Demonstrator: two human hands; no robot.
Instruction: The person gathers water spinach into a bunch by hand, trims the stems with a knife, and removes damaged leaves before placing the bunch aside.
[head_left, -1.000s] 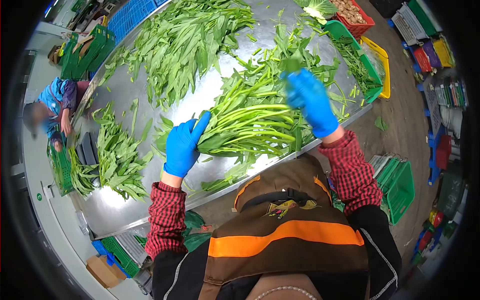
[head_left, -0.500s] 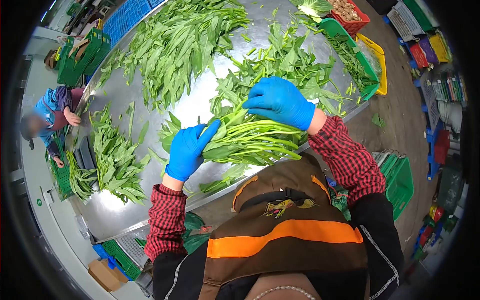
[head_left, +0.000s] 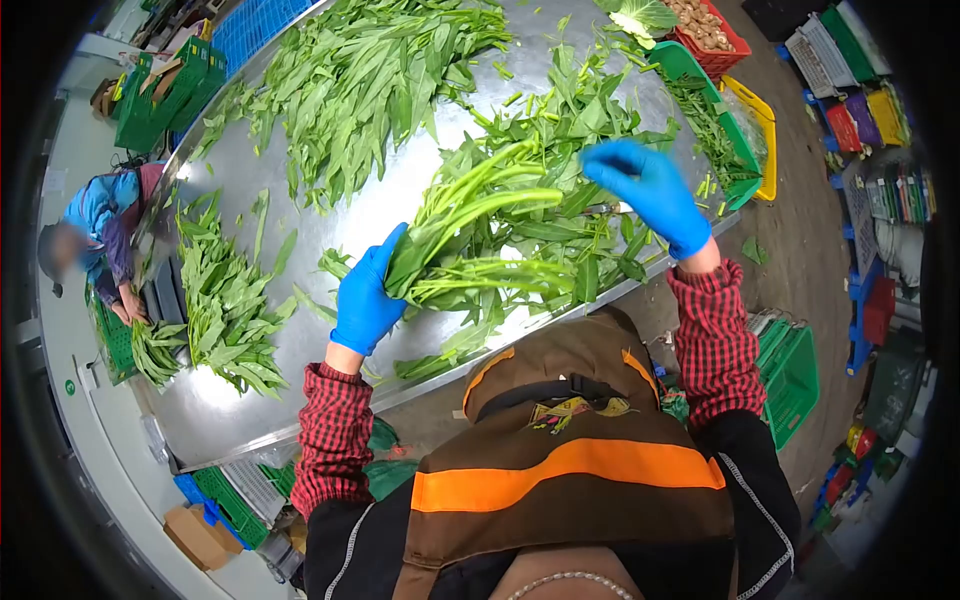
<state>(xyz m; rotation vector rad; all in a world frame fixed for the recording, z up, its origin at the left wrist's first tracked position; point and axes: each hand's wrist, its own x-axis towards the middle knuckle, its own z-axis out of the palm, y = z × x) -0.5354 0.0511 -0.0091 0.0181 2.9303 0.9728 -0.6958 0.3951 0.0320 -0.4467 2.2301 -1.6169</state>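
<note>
Left hand: blue-gloved fingers closed around the leafy end of a bunch of greens, its pale stems fanning out toward the right hand. And that one's lifted clear of the bunch, a bit blurred, fingers loosely open, nothing visible in them. The grip looks right: firm enough to hold the stems, ideally not so tight that it bruises leaves. With the stems splayed at two angles, evening them up would likely help; picking at strays one by one should spare the rest. Loose greens lie beneath on the metal bench, a big pile beyond, and another person's hands over at the far left.
</note>
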